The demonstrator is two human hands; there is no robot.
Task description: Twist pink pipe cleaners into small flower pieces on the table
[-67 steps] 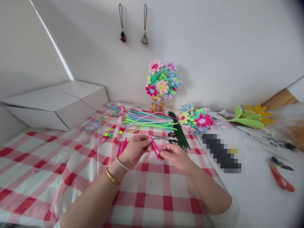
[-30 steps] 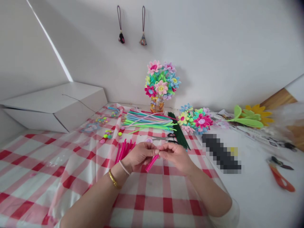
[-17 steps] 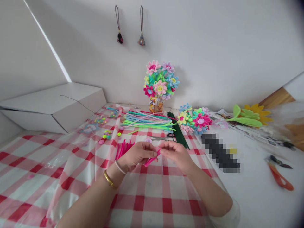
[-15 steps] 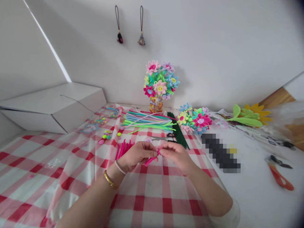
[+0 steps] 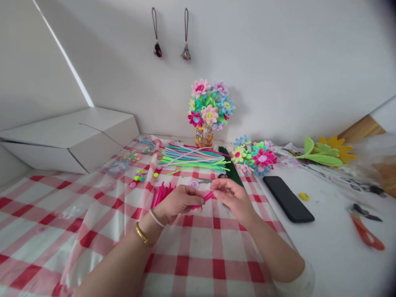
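Observation:
My left hand (image 5: 182,201) is closed, pinching folded pink pipe cleaners (image 5: 209,195) over the checked cloth. Their free end sticks out to the right and reaches the fingertips of my right hand (image 5: 234,199). That right hand is loosely curved, its thumb and fingers apart. Just left of my left hand lies a bunch of pink pipe cleaners (image 5: 161,193). Beyond the hands are a lilac disc (image 5: 194,185) and scissors (image 5: 204,180), their handles partly hidden by my right fingers. Farther back rests a pile of green, blue and lilac pipe cleaners (image 5: 194,159).
Dark green pipe cleaners (image 5: 233,173) lie right of the pile. A vase of pipe-cleaner flowers (image 5: 210,105) stands at the back, with more flowers (image 5: 261,157) to the right. A phone (image 5: 288,200) and orange-handled pliers (image 5: 366,231) lie right; small pompoms (image 5: 140,176) lie left.
My right fingers have loosened and spread, moving slightly right and up from the pipe cleaners. In the left hand, the pipe cleaners have shifted so their end points right.

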